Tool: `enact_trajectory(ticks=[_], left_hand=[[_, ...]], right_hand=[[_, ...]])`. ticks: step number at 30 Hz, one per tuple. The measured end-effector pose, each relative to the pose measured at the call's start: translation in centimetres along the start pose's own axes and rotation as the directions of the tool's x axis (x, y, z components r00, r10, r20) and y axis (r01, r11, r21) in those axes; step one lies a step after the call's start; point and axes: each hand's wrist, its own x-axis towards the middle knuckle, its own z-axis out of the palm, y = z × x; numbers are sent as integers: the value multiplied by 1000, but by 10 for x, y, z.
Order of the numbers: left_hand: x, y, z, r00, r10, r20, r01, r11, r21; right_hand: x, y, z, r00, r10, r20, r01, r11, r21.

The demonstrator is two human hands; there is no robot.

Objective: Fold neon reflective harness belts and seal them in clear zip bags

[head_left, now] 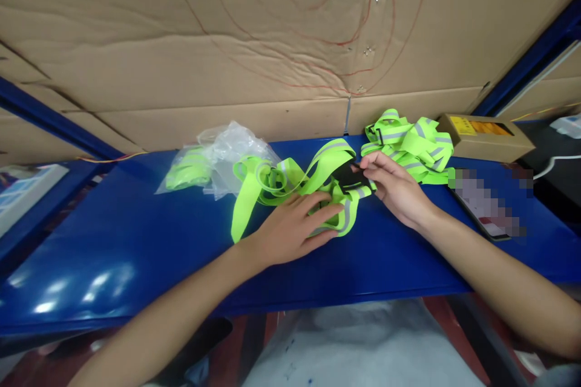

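Note:
A bright yellow-green reflective strap [330, 160] with grey stripes lies loosely looped on the blue table in front of me. My right hand [397, 187] pinches the edge of a black patch [351, 176] joined to this strap. Across the strap's near loops rests my left hand [302, 227], palm down with its fingers spread. Part of the strap is hidden under that hand. A clear plastic bag [238, 151] sits just behind the left loops. Beyond my right hand is a heap of similar reflective straps [420, 142] with a black buckle.
On the blue table [181, 260], a bagged green strap [189, 168] lies to the left. A cardboard box [492, 139] with a cut-out window stands back right, and a phone [485, 205], partly blurred, lies right. A cardboard wall [227, 72] rises behind.

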Motion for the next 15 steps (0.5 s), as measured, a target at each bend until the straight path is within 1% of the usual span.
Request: enact_trajectory(ticks=[2, 4, 5, 7, 9, 10, 12, 13, 15], left_hand=[[-1, -10, -3, 1000, -27, -15, 26, 997, -68], [-1, -16, -6, 992, -114, -45, 107, 984, -141], [-1, -17, -7, 984, -167, -62, 155, 975, -159], [0, -19, -8, 964, -244, -103, 228, 962, -148], [0, -19, -7, 952, -276, -135, 262, 959, -111], [1, -19, -7, 953, -268, -139, 255, 962, -101], [0, -19, -7, 972, -206, -113, 196, 976, -92], [0, -19, -7, 981, -170, -94, 161, 982, -98], [-1, -19, -8, 988, -131, -78, 118, 982, -147]], right_hand=[[0, 0, 2, 997, 73, -23, -71, 994, 79], [0, 3, 4, 997, 78, -24, -76, 993, 88], [0, 5, 5, 997, 73, -3, -72, 995, 74], [-1, 9, 7, 995, 57, 84, -59, 998, 23], [-3, 12, 10, 983, 22, 181, -16, 999, -37], [-4, 13, 11, 976, 1, 217, 12, 998, -60], [-8, 14, 12, 962, -18, 273, 35, 998, -59], [-10, 14, 12, 953, -4, 302, 12, 1000, -25], [-13, 14, 12, 920, 51, 388, -88, 993, 78]])
